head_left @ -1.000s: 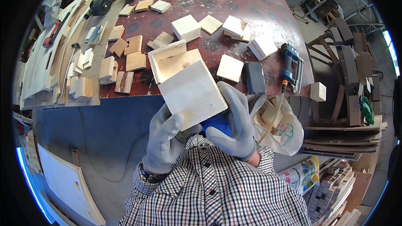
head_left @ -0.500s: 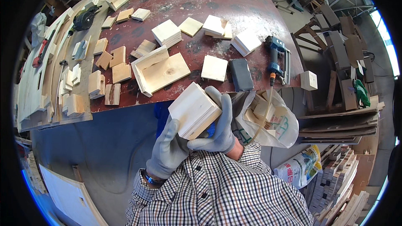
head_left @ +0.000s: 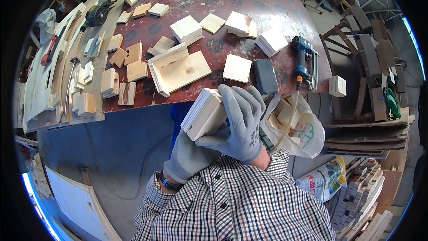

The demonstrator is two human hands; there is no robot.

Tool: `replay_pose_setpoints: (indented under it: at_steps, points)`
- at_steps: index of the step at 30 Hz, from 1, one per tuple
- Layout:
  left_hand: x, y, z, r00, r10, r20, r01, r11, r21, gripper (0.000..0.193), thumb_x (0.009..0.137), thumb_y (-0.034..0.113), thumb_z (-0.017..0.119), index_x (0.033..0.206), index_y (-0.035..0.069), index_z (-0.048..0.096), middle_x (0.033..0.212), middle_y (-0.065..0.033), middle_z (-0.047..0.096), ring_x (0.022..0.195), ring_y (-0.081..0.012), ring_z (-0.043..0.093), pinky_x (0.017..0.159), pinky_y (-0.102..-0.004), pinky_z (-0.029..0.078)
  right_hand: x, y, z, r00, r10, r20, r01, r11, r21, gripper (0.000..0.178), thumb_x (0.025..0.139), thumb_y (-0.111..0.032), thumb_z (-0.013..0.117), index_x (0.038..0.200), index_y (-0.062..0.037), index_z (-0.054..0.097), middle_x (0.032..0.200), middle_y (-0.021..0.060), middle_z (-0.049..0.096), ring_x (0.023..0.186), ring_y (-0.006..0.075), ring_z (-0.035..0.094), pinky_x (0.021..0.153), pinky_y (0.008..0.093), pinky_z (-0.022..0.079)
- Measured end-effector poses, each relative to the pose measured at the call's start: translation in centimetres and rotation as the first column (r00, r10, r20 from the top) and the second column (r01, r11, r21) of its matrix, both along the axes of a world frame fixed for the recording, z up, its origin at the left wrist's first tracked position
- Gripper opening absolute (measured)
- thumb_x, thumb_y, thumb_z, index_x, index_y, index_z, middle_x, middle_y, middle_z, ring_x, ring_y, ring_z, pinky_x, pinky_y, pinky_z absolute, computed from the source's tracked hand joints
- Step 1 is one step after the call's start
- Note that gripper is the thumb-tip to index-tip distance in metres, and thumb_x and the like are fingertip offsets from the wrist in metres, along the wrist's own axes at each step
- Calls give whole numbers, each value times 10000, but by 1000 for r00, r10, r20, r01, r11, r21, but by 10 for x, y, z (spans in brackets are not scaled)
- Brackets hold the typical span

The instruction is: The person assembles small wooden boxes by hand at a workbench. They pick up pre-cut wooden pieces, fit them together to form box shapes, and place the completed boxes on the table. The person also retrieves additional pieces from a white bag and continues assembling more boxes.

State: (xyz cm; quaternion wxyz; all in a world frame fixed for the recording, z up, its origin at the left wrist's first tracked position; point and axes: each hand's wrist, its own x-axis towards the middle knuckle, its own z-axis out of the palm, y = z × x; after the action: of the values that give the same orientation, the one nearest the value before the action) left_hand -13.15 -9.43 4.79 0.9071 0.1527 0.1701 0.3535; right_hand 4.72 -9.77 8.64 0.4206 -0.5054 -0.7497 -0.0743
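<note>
A pale block of layered wood (head_left: 206,118) is held in front of my chest, just off the table's near edge, its layered edge tilted up. My right hand (head_left: 244,125), in a grey work glove, grips it from the right with the fingers over the top. From below, my gloved left hand (head_left: 189,156) supports the block; most of its fingers are hidden behind it. Beyond the hands lie a two-sided wooden corner frame (head_left: 183,72), a square wooden piece (head_left: 237,68) and a dark grey rectangular block (head_left: 266,76).
On the dark red table (head_left: 209,6) are several wood blocks and a blue air nailer (head_left: 302,60) with a hose. A white sack (head_left: 313,129) of offcuts hangs by its near edge. Boards and a black-green power tool (head_left: 98,14) lie at the left.
The block has turned in my hands, so its layered edge now shows instead of the broad face. My right hand has moved up over it, and my left hand has slipped underneath.
</note>
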Motion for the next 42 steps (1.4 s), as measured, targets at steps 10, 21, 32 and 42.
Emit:
replay_pose_setpoints:
  at_steps: [10, 21, 32, 42]
  points:
    - [2, 2, 11, 987, -10, 160, 32, 990, -135, 578, 1156, 361, 414, 1605, 1, 361, 1419, -196, 588, 1293, -275, 615, 1148, -428, 493, 4, -2, -3, 989, 41, -139, -54, 995, -89, 1438, 622, -638, 942, 1661, 43, 217, 1552, 177, 547, 1411, 373, 473, 1176, 515, 345]
    - [4, -4, 2, 990, 34, -134, 12, 945, 328, 584, 1152, 380, 422, 1612, 26, 362, 1444, -208, 574, 1323, -291, 601, 1153, -440, 493, 8, -1, 2, 986, 89, -144, -101, 992, -75, 1347, 598, -705, 912, 1581, 44, 375, 1518, 228, 548, 1377, 398, 529, 1177, 551, 370]
    - [1, -7, 12, 887, 222, -404, 94, 771, 630, 624, 960, 187, 751, 1511, 41, 498, 1414, -176, 626, 1267, -275, 658, 1082, -407, 543, 6, 1, 1, 981, 105, -162, -112, 993, -39, 1312, 628, -784, 832, 1563, 39, 421, 1492, 214, 552, 1355, 379, 535, 1176, 559, 371]
    - [-12, -19, -20, 995, -97, -25, 99, 991, 93, 563, 1090, 311, 605, 1580, 86, 440, 1559, -102, 525, 1442, -227, 500, 1221, -397, 399, 4, -3, -4, 923, 162, -349, -214, 970, -114, 1332, 652, -674, 926, 1593, 63, 337, 1548, 259, 476, 1412, 422, 487, 1188, 560, 382]
